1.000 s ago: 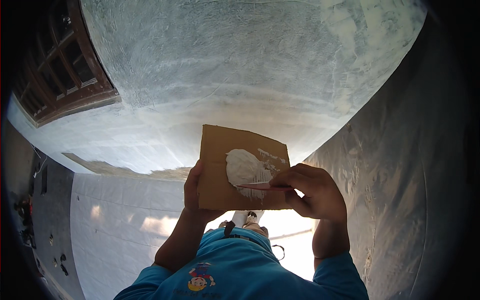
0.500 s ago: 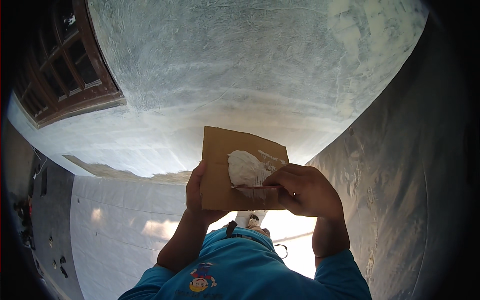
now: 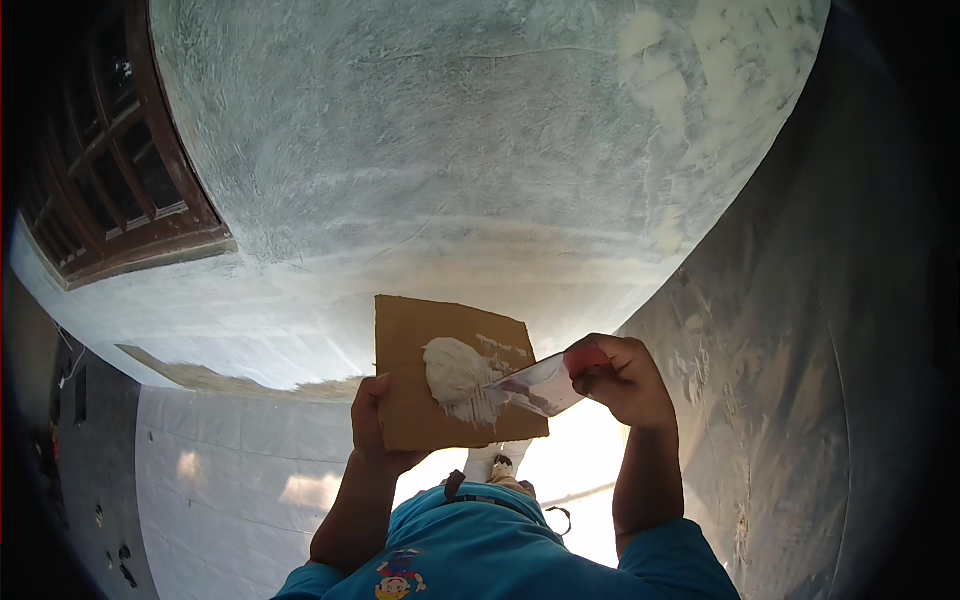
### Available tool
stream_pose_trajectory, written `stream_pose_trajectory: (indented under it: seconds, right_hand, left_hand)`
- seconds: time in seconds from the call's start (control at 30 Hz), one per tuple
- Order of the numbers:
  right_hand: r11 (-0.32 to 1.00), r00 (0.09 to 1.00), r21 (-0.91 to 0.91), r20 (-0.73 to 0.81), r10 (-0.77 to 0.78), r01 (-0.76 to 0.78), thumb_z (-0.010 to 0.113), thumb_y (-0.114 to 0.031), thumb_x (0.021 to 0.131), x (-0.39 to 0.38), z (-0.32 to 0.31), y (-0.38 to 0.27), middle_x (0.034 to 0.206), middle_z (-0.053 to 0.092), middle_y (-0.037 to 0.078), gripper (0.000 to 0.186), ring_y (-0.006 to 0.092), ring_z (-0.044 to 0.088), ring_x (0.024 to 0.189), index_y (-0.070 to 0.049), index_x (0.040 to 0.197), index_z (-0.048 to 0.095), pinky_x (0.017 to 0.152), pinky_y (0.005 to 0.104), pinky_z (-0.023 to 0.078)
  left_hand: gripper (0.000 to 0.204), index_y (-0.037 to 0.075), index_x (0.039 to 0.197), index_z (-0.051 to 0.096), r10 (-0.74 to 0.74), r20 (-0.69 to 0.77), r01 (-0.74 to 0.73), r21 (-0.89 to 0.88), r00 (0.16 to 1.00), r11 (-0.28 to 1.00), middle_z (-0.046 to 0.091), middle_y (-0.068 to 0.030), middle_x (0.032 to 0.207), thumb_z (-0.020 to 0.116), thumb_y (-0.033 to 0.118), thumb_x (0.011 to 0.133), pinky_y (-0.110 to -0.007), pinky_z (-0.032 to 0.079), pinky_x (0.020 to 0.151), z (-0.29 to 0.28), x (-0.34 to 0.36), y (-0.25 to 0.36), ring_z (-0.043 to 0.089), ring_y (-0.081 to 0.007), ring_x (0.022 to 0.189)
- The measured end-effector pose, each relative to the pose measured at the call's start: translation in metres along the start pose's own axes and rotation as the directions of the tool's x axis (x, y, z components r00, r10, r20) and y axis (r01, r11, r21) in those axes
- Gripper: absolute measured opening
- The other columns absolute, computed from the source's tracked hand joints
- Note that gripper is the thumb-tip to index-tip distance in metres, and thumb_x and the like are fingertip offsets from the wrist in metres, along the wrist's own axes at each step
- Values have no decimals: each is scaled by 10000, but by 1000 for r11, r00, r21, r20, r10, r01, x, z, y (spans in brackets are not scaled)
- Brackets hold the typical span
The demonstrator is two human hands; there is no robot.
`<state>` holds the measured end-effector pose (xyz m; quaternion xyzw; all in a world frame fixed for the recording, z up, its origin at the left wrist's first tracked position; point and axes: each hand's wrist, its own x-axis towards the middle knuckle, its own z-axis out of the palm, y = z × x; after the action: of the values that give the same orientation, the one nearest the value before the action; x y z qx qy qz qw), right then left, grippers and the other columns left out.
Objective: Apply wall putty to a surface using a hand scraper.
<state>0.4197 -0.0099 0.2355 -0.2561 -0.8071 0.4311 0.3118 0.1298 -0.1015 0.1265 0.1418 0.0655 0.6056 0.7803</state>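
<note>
Nearest to the camera is the person's blue shirt (image 3: 500, 550), and from it both forearms rise toward the middle of the picture. The left hand (image 3: 372, 425) is closed on the lower left edge of a brown cardboard piece (image 3: 415, 345), with the thumb on its front and the fingers behind, so the piece is held flat like a small board. On the cardboard, a little right of its centre, lies a lump of white putty (image 3: 452, 368), with thin smears around it. The right hand (image 3: 620, 380) is wrapped tight on the red handle of a putty knife (image 3: 545, 385), and the metal blade points left, its edge touching the lower right side of the lump. The two hands are apart, with the cardboard and the blade between them. It seems the step in hand is to take putty from the board onto the blade. The next move, I judge, calls for a firm scrape under the lump while the left hand keeps the board steady, because the soft mass can slide off the edge. Under the board, white shoes (image 3: 495, 462) stand on a pale floor (image 3: 230, 480). Behind is the wide grey-white plastered wall (image 3: 450, 150), rough and patchy, and at far left a dark wooden window frame (image 3: 130, 200).
</note>
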Motion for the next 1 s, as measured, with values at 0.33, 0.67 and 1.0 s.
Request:
stream_pose_trajectory:
  seconds: [0.33,0.67,1.0]
  right_hand:
    - [400,821,902,-347,453,160,551,-57,715,-49,22,86,1278,604,196,636,332,593,1191,75,1331,472,1081,466,458]
    - [391,818,908,-335,468,148,511,-15,742,-44,-25,104,1257,601,232,582,358,591,1188,125,1305,474,1095,481,450]
    - [287,829,926,-352,435,243,511,1,757,-35,-57,130,1219,618,219,527,350,606,1161,115,1270,496,1086,474,455]
  left_hand:
    - [773,14,1486,390,46,-132,-48,-9,990,999,498,-203,1445,500,503,898,-519,435,1083,-49,-20,-25,502,-376,1316]
    - [774,49,1501,383,196,-77,-190,75,978,979,465,-179,1486,449,576,938,-513,409,1104,-39,13,-42,478,-367,1346]
    - [780,86,1514,381,331,-79,-305,240,940,922,434,-154,1520,418,628,954,-548,346,1134,-26,46,-66,421,-378,1385]
